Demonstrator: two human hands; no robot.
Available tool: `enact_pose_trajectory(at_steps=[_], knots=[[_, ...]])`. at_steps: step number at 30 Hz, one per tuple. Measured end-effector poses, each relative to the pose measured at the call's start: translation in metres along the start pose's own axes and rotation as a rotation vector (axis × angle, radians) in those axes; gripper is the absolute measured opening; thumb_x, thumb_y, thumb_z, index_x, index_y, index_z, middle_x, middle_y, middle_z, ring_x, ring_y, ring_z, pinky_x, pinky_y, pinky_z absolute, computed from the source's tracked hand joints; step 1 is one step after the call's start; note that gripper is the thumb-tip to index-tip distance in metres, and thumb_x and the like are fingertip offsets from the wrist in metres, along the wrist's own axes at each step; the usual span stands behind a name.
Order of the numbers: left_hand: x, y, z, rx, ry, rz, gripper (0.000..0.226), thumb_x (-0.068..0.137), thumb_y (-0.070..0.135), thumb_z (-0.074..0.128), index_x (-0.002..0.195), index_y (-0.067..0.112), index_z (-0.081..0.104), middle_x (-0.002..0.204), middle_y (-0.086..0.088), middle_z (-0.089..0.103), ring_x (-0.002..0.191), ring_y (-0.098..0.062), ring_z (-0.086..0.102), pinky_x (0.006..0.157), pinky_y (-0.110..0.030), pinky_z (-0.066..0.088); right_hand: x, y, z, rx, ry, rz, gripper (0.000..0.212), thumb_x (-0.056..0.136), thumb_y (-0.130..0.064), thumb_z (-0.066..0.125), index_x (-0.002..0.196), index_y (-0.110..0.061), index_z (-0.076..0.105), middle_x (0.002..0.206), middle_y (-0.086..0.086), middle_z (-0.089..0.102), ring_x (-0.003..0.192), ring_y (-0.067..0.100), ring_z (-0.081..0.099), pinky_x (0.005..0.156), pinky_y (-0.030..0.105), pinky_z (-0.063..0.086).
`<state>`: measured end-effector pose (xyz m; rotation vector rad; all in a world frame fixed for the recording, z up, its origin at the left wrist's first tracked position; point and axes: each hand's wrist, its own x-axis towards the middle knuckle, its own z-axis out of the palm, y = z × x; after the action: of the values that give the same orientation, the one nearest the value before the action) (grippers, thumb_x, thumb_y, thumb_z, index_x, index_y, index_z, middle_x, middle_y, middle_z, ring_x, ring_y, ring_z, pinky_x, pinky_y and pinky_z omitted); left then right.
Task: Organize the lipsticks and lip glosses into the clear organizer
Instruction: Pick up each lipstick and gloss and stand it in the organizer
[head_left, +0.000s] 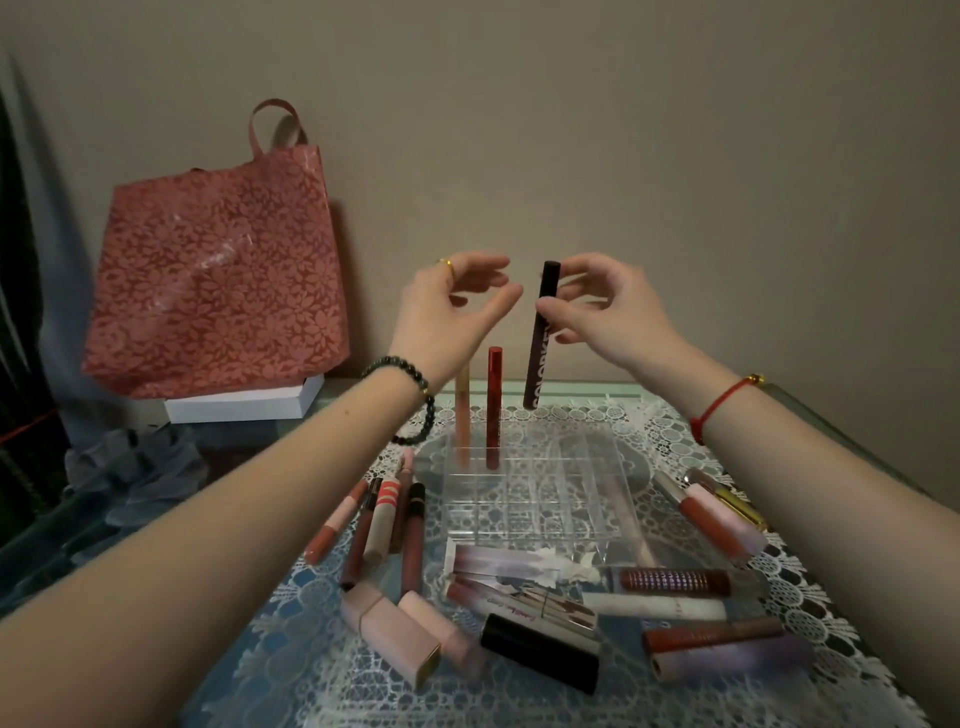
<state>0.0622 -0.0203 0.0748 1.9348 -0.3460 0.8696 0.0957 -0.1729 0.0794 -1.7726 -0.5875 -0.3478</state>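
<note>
A clear organizer (524, 493) with a grid of compartments stands mid-table on a lace cloth. Two tubes stand upright in its back row: a beige lip gloss (462, 410) and a red one (494, 405). My right hand (608, 306) holds a long dark maroon lip gloss (540, 338) nearly upright, high above the organizer's back edge. My left hand (457, 306) hovers just left of that tube, fingers curled apart, holding nothing. Several lipsticks and glosses lie loose around the organizer: a group at left (384, 525), pink lipstick cases (400, 631) and a black one (540, 652) in front, more at right (717, 514).
A red floral bag (218, 265) leans on the wall at back left, over a white box (239, 405). The wall rises right behind the table. The glass table edge (810, 410) runs along the right. Crumpled grey fabric (130, 467) sits at left.
</note>
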Motion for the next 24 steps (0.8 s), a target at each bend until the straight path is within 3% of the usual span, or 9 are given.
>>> enact_pose_trajectory(at_steps=[6,9,14,18,21,24], knots=[[0.027,-0.011,0.004,0.083,-0.208,-0.043,0.029,0.080,0.029,0.066,0.107,0.021,0.062,0.095,0.006,0.068,0.094,-0.003,0.058,0.068,0.006,0.031,0.001,0.021,0.013,-0.026,-0.032,0.054,0.024,0.076,-0.006,0.070,0.090,-0.022,0.059,0.072,-0.004,0.058,0.052,0.003,0.059,0.068,0.038,0.055],[0.030,-0.015,0.007,0.118,-0.328,-0.090,0.025,0.078,0.033,0.067,0.101,0.022,0.063,0.086,0.012,0.066,0.090,-0.001,0.060,0.071,-0.001,0.039,0.000,0.031,0.018,-0.033,-0.051,0.072,0.025,0.076,-0.006,0.070,0.089,-0.024,0.060,0.069,-0.006,0.056,0.047,-0.002,0.057,0.067,0.034,0.053],[0.030,-0.020,0.010,0.163,-0.407,-0.086,0.011,0.077,0.030,0.069,0.085,0.023,0.067,0.079,0.010,0.067,0.079,0.002,0.061,0.068,0.000,0.041,-0.002,0.042,0.019,-0.067,-0.059,0.046,0.030,0.073,-0.006,0.072,0.078,-0.033,0.060,0.067,-0.007,0.056,0.046,-0.007,0.054,0.051,0.007,0.043],[0.030,-0.024,0.009,0.246,-0.419,-0.058,0.009,0.078,0.024,0.068,0.086,0.020,0.070,0.081,0.007,0.066,0.079,-0.001,0.060,0.066,0.003,0.038,-0.003,0.050,0.022,-0.089,-0.060,0.078,0.024,0.073,-0.010,0.074,0.086,-0.028,0.064,0.071,-0.008,0.057,0.057,0.002,0.054,0.060,0.014,0.045],[0.029,-0.025,0.009,0.255,-0.421,-0.045,0.012,0.077,0.025,0.069,0.088,0.019,0.070,0.079,0.009,0.065,0.075,0.004,0.057,0.066,0.005,0.037,-0.006,0.052,0.024,-0.063,-0.067,0.071,0.027,0.073,-0.008,0.074,0.083,-0.031,0.063,0.069,-0.007,0.057,0.051,-0.005,0.053,0.053,0.007,0.042],[0.028,-0.027,0.008,0.274,-0.444,-0.045,0.014,0.078,0.025,0.069,0.091,0.018,0.068,0.079,0.007,0.065,0.073,0.006,0.056,0.065,0.006,0.036,-0.009,0.054,0.025,-0.058,-0.074,0.057,0.030,0.073,-0.009,0.074,0.078,-0.035,0.060,0.069,-0.007,0.058,0.051,-0.009,0.053,0.055,0.005,0.044]])
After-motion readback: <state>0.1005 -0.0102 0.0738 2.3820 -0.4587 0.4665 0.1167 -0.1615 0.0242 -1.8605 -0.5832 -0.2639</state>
